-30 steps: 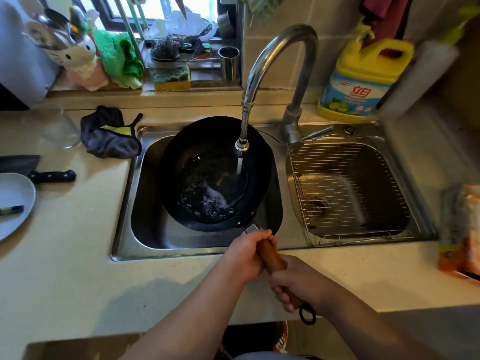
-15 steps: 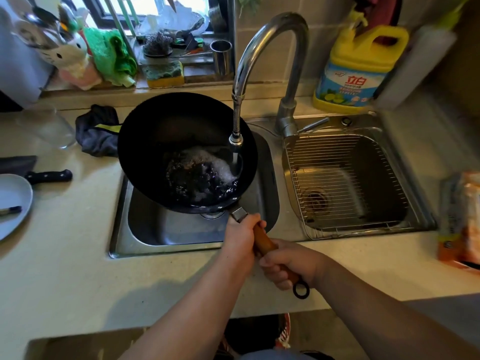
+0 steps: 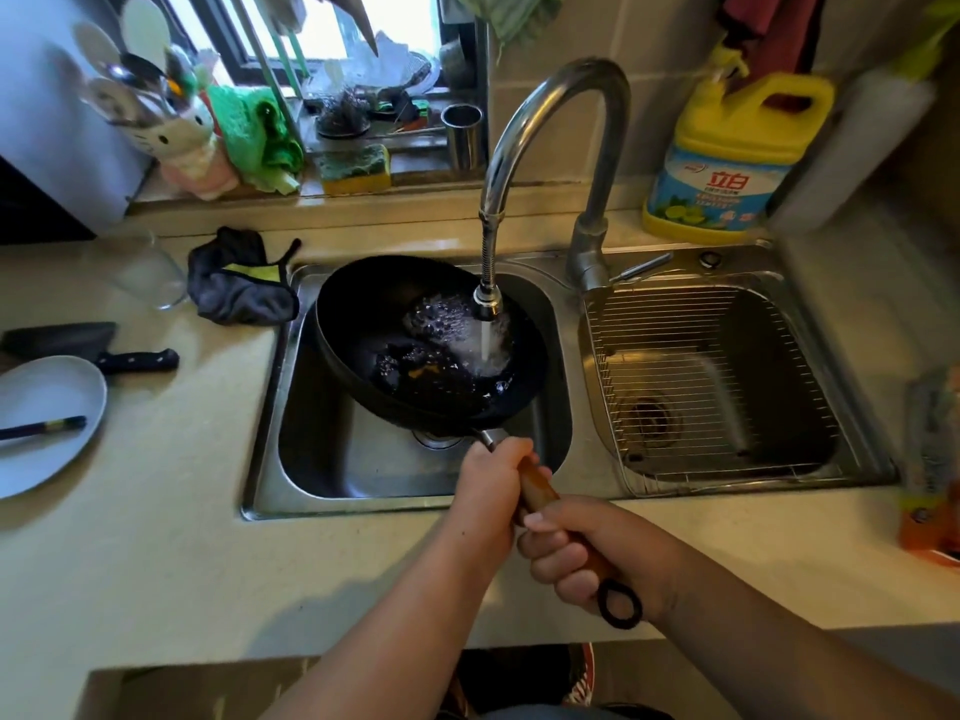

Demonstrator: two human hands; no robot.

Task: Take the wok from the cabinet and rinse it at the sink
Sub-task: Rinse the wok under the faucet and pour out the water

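Note:
The black wok (image 3: 374,324) hangs tilted over the left basin of the steel sink (image 3: 311,475). Water runs from the curved tap (image 3: 540,116) into its right side, and bubbly water pools inside. Both hands grip the wooden handle (image 3: 537,485): my left hand (image 3: 491,491) close to the wok, my right hand (image 3: 587,548) further back near the black hanging loop.
The right basin holds a wire rack (image 3: 711,376). A yellow detergent jug (image 3: 727,163) stands behind it. On the left counter lie a dark cloth (image 3: 241,280), a glass (image 3: 150,278), a cleaver (image 3: 93,345) and a plate (image 3: 41,423) with chopsticks. An orange packet (image 3: 935,475) sits at the right edge.
The wok swung up and left, then came back right and lower over the left basin, under the tap. The water inside has sloshed. Both hands stay on the handle.

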